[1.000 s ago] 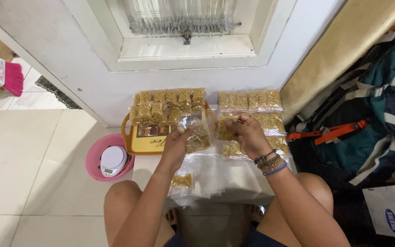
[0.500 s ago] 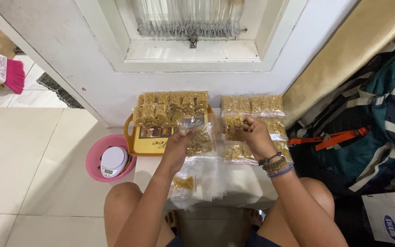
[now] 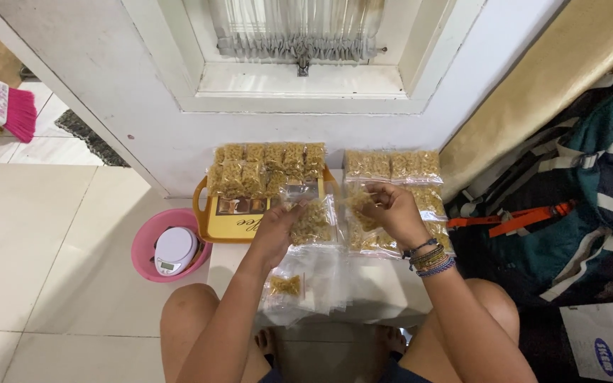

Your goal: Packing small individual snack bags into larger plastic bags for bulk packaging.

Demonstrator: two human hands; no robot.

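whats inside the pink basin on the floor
A small white kitchen scale sits inside the pink basin, filling most of it. The basin's floor under the scale is covered, so anything beneath it cannot be seen.

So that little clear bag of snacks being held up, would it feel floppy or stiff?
Probably floppy: the bag is thin clear film, sagging between the left hand and right hand. Likely light, being small and only part filled. The film looks glossy, so perhaps slippery.
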